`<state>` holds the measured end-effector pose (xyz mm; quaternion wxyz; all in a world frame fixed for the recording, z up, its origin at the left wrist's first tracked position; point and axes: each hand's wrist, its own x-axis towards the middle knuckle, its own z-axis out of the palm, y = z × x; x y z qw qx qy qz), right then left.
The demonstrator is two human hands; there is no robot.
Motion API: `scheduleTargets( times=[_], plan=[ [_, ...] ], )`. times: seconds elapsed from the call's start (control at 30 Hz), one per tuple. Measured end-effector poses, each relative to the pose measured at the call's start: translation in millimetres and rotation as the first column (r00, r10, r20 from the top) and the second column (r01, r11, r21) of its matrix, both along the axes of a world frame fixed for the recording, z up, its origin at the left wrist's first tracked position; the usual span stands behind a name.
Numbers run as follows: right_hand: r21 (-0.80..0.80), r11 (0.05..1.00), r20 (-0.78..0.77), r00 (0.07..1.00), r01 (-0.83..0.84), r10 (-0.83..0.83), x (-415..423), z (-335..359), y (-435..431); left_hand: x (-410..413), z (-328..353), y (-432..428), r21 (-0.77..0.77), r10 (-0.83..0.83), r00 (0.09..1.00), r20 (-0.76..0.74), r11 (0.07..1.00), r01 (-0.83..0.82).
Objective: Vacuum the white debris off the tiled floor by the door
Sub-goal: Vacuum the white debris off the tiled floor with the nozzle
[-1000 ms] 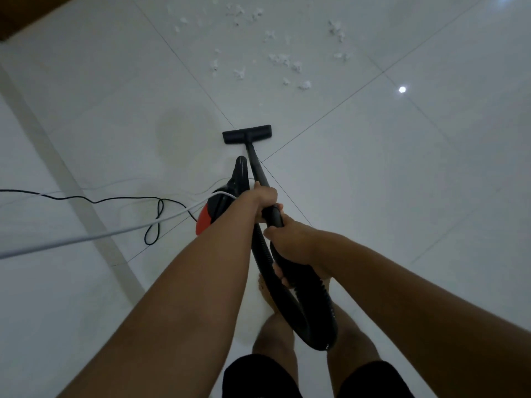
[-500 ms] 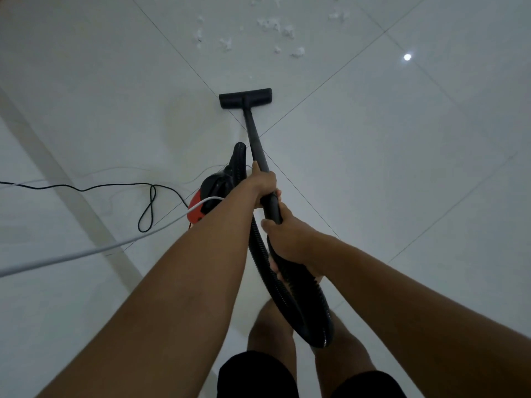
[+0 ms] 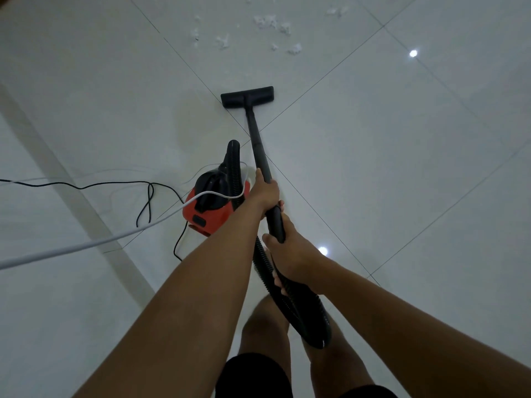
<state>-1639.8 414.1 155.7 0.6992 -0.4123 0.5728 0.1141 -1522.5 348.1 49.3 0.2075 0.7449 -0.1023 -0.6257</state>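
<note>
White debris (image 3: pixel 270 23) lies scattered on the tiled floor at the top of the view. A black floor nozzle (image 3: pixel 247 96) rests flat on the tiles a short way before it, at the end of a black wand (image 3: pixel 257 145). My left hand (image 3: pixel 265 192) grips the wand higher up. My right hand (image 3: pixel 288 248) grips the wand's lower end, where the ribbed black hose (image 3: pixel 304 314) begins. The hose loops down past my legs. The red and black vacuum body (image 3: pixel 211 206) sits on the floor left of my hands.
A black power cord (image 3: pixel 149 196) snakes over the tiles to the left of the vacuum. A white cable (image 3: pixel 86 245) runs from the left edge toward the vacuum. A pale strip (image 3: pixel 71 196) crosses the floor on the left. My bare legs stand below the hose.
The nozzle has moved forward along the floor toward the debris, and the red vacuum body shows more fully beside my hands. Both hands keep their grip on the wand.
</note>
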Motion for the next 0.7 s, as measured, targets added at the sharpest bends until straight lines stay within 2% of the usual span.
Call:
scheduleTargets(
  times=[0.4,0.7],
  plan=[
    [-0.096,0.995,-0.016,1.000,-0.027,0.025,-22,-69,21,-14,-68,12,-0.053,0.036,0.999,0.020,0.998,-0.035],
    [-0.031,1.000,0.017,1.000,-0.005,0.006,-43,-88,36,-32,-85,28,-0.045,0.042,0.998,0.039,0.998,-0.040]
  ],
)
